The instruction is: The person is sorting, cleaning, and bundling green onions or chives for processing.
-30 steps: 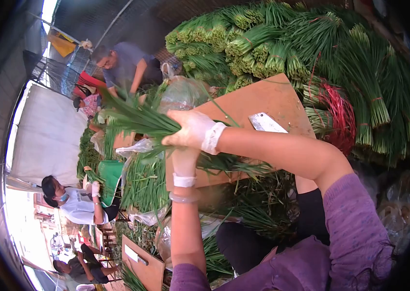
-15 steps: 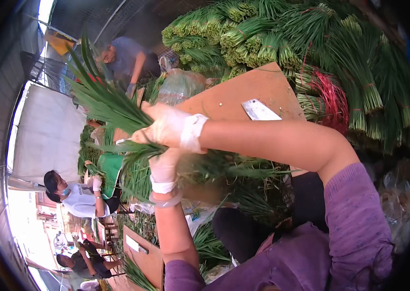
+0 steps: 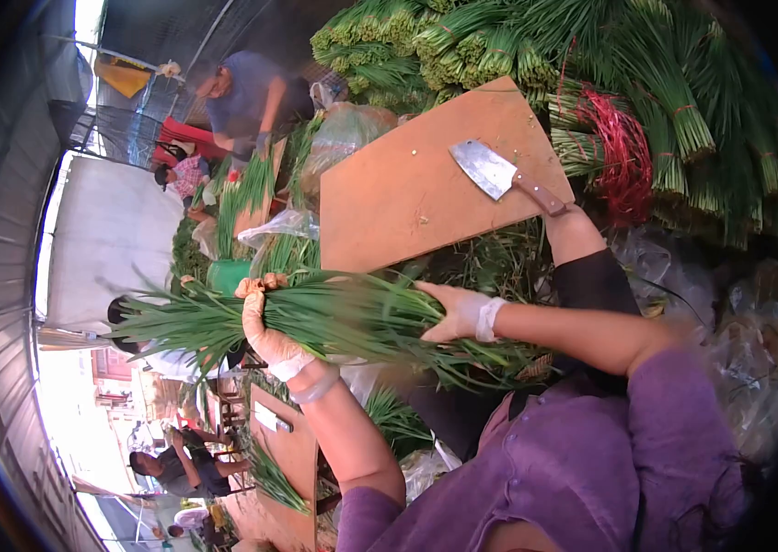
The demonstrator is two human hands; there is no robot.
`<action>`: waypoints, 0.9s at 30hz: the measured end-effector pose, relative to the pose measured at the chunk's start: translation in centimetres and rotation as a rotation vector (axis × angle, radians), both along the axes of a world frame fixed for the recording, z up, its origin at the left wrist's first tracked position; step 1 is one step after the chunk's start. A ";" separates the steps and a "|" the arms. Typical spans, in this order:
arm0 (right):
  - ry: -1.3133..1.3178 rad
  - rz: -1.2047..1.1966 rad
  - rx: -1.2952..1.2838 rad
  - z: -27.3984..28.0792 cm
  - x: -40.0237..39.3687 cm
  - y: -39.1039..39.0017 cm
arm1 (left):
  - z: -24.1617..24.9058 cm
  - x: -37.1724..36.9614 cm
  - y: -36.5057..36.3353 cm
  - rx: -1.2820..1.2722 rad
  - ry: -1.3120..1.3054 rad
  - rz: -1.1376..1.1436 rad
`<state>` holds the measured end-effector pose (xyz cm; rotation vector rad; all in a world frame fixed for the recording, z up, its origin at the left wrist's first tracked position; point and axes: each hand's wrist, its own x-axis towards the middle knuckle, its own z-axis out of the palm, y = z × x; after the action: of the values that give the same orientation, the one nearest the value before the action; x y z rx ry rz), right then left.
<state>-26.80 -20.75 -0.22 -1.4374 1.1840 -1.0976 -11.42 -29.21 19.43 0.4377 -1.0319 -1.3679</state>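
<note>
A long bunch of garlic chives is held lengthwise in front of me, its leaf tips fanned out to the left. My left hand, in a thin glove, wraps round the bunch toward the leaf-tip side. At the other end, my right hand, also gloved, has thumb and fingers about the chives; leaves partly hide its fingertips. Beyond the bunch, a cleaver with a wooden handle lies on a brown board. Part of the bunch is blurred by motion.
Tied bundles of chives are heaped at the top right beside red string. Clear plastic bags lie at the right. Another board holds a blade and chives. Several people, including a person in blue, are at the left.
My hands, close together before, are now apart, the right one moved rightward along the chives. The bunch has gone from raised and slanting to nearly level, leaving the cleaver fully visible.
</note>
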 end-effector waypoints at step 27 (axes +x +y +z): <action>-0.412 0.479 0.222 1.0 4.5 -6.4 | -0.8 3.9 -1.0 0.041 0.138 -0.543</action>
<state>-22.25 -27.18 0.80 -1.1660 0.6038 -0.8390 -7.51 -30.25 18.62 0.0852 -1.0506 -1.8744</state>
